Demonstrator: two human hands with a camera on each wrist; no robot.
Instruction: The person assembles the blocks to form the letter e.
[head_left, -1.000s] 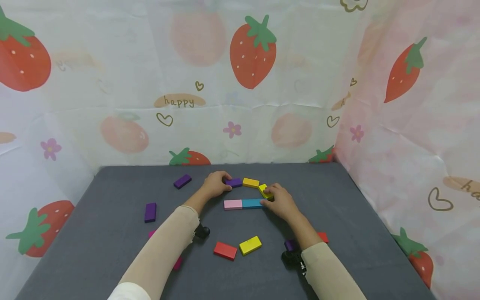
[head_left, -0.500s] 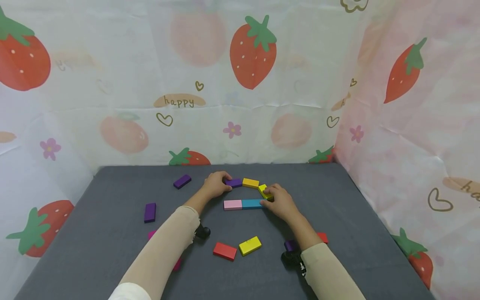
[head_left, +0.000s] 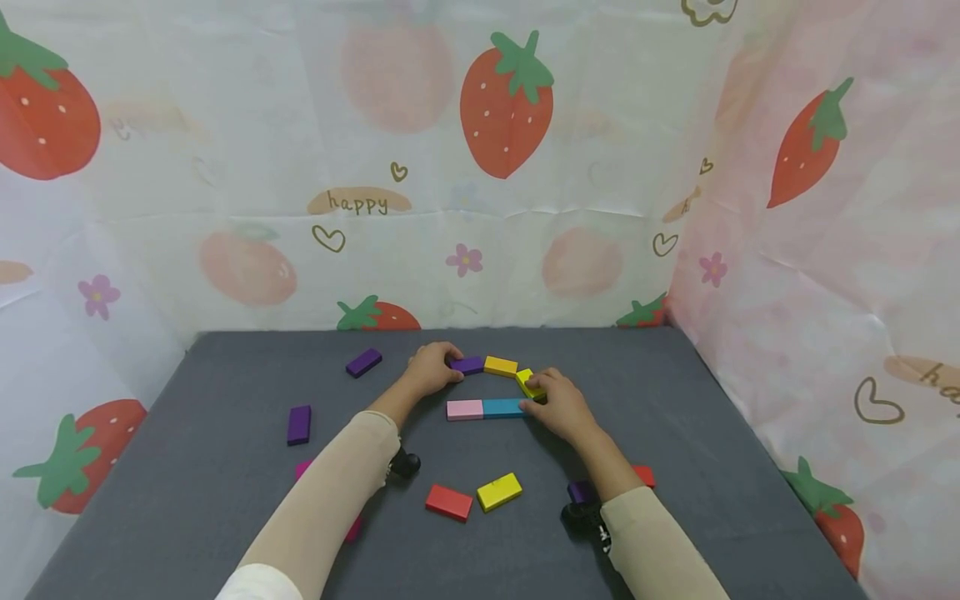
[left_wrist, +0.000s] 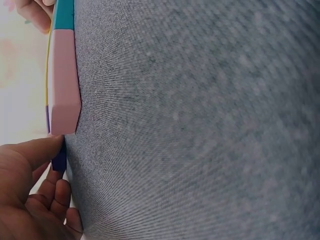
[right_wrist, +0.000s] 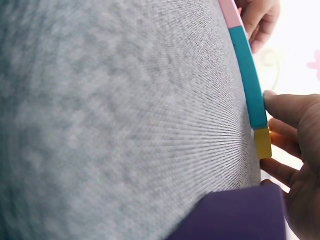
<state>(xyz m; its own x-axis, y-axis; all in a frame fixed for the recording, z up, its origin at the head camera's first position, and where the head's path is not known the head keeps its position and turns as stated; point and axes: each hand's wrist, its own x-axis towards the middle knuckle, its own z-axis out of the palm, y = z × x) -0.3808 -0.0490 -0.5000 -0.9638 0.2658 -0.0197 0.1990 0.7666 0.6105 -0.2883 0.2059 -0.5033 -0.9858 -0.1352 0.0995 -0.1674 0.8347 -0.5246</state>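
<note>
My left hand pinches the left end of a purple block. That block meets an orange-yellow block, and a yellow block angles down from its right end, forming a curved row. My right hand holds the yellow block with its fingers, its thumb by the right end of a blue block. A pink block lies end to end with the blue one, in front of the curve. In the left wrist view, thumb and fingers of the left hand are around the purple block.
Purple blocks lie at the left of the grey tabletop. A red block and another yellow block lie nearer. Magenta blocks are partly under the left arm. Another purple block and red block lie beside the right forearm.
</note>
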